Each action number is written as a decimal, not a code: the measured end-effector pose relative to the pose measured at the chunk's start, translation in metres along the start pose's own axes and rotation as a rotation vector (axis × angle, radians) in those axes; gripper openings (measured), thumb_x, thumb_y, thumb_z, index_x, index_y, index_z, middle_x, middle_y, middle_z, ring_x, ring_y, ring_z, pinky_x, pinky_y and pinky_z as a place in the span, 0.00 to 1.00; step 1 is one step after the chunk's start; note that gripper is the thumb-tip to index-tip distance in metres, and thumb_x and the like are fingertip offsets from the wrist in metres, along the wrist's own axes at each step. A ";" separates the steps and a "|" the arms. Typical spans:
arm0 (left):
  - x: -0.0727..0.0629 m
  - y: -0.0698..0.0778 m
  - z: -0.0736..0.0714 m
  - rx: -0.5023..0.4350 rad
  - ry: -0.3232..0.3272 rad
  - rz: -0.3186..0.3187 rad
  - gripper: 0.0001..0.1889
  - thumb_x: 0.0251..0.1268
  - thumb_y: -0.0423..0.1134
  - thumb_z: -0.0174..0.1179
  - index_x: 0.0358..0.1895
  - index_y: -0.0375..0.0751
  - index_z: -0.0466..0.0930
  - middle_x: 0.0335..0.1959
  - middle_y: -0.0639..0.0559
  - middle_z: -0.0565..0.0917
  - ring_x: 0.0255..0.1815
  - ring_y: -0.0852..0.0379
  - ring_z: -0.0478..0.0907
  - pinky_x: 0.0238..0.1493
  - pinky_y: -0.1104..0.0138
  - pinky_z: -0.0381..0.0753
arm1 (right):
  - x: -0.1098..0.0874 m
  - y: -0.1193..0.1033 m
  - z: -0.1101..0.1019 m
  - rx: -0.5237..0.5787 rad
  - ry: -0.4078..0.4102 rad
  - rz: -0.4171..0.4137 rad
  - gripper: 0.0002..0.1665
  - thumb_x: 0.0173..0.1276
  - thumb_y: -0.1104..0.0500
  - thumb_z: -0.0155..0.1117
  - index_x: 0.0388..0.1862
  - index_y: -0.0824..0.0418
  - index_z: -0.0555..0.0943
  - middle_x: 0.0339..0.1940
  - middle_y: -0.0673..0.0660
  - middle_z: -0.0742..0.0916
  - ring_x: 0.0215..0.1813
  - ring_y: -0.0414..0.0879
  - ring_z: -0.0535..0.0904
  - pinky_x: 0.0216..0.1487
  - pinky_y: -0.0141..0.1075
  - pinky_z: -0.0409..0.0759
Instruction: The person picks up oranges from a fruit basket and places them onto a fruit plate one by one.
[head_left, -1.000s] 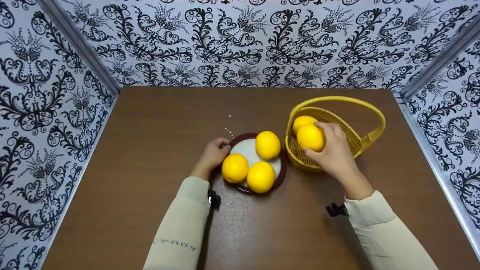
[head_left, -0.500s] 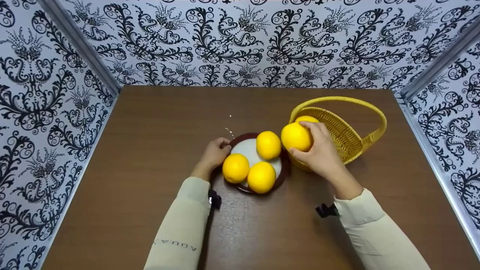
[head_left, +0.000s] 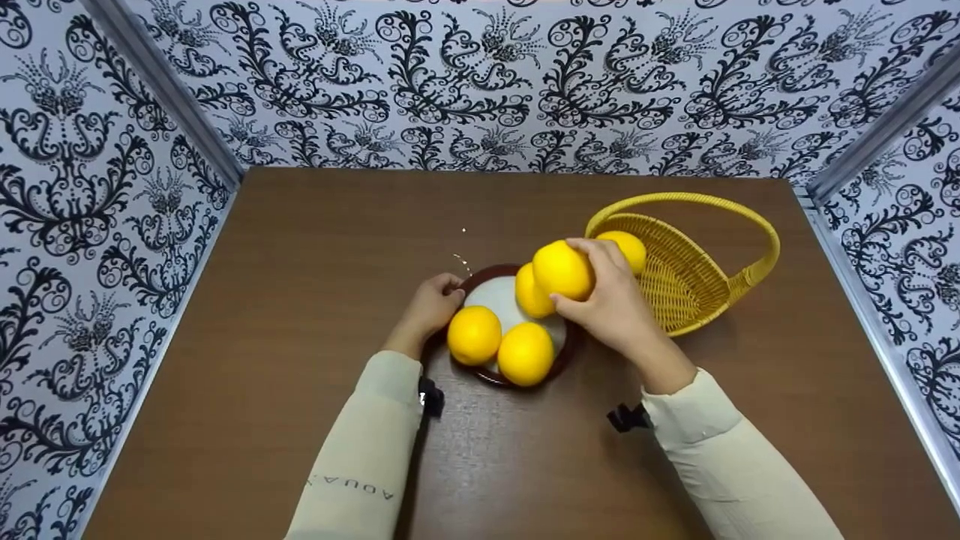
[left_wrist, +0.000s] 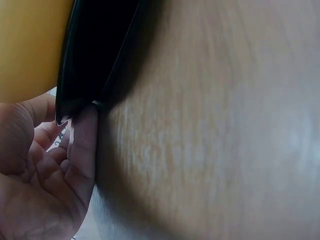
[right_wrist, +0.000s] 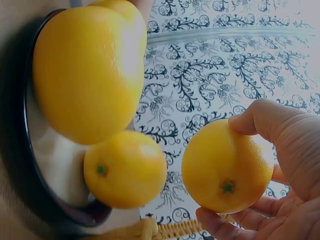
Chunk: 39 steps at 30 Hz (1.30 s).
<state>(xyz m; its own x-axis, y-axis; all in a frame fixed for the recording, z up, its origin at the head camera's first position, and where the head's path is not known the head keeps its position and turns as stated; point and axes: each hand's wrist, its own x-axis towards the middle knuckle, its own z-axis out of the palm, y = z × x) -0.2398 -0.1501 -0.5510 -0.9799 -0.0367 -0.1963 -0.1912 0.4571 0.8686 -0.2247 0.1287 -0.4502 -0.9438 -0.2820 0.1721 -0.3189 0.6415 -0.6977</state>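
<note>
My right hand [head_left: 615, 304] grips an orange [head_left: 562, 271] between thumb and fingers, above the right part of a plate. In the right wrist view, this orange [right_wrist: 227, 166] shows its green stem end, apart from those on the plate. The white plate with a dark red rim [head_left: 480, 379] carries three more oranges, one front left [head_left: 475, 335], one front right [head_left: 526, 354] and one behind [head_left: 533, 291], partly covered by the held one. At the plate's left edge, my left hand [head_left: 429, 311] pinches the rim [left_wrist: 64, 107], thumb above and fingers beneath.
A yellow wicker basket [head_left: 679, 289] with a tall arched handle stands right of the plate. Another orange [head_left: 628, 251] lies at its left end. Patterned walls [head_left: 480, 90] enclose the brown table [head_left: 330, 247] at the back and sides.
My right hand has lifted the orange out of the basket and carried it left over the plate. The left hand stays at the plate's rim.
</note>
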 end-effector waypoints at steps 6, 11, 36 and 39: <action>0.000 0.001 0.003 0.005 -0.018 -0.005 0.12 0.77 0.35 0.55 0.55 0.36 0.82 0.50 0.40 0.85 0.51 0.46 0.78 0.61 0.54 0.76 | 0.004 -0.007 0.010 0.015 -0.018 -0.020 0.46 0.58 0.54 0.81 0.73 0.58 0.71 0.70 0.61 0.73 0.69 0.57 0.71 0.74 0.55 0.69; 0.000 0.003 0.003 0.006 -0.020 -0.004 0.12 0.77 0.35 0.55 0.55 0.36 0.83 0.50 0.40 0.84 0.51 0.45 0.78 0.60 0.54 0.76 | 0.010 -0.015 0.019 0.025 -0.028 -0.011 0.46 0.57 0.53 0.81 0.74 0.55 0.71 0.70 0.59 0.73 0.68 0.56 0.72 0.73 0.55 0.71; 0.003 0.002 -0.003 0.020 -0.014 -0.027 0.10 0.77 0.36 0.56 0.52 0.38 0.84 0.45 0.43 0.85 0.46 0.48 0.78 0.54 0.58 0.76 | 0.035 -0.032 0.064 -0.086 -0.130 -0.034 0.45 0.58 0.49 0.79 0.73 0.51 0.72 0.68 0.57 0.75 0.67 0.55 0.71 0.66 0.53 0.77; 0.003 0.001 -0.003 0.029 -0.017 -0.026 0.10 0.76 0.36 0.56 0.52 0.38 0.83 0.46 0.43 0.84 0.47 0.48 0.78 0.55 0.57 0.77 | 0.035 -0.033 0.070 -0.112 -0.150 -0.044 0.44 0.58 0.47 0.79 0.73 0.51 0.72 0.67 0.56 0.75 0.66 0.55 0.72 0.64 0.53 0.79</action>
<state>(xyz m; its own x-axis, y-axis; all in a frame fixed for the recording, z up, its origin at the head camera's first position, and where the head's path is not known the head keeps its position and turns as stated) -0.2428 -0.1526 -0.5490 -0.9734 -0.0335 -0.2266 -0.2144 0.4818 0.8497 -0.2414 0.0477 -0.4693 -0.9079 -0.4095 0.0893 -0.3752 0.6991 -0.6086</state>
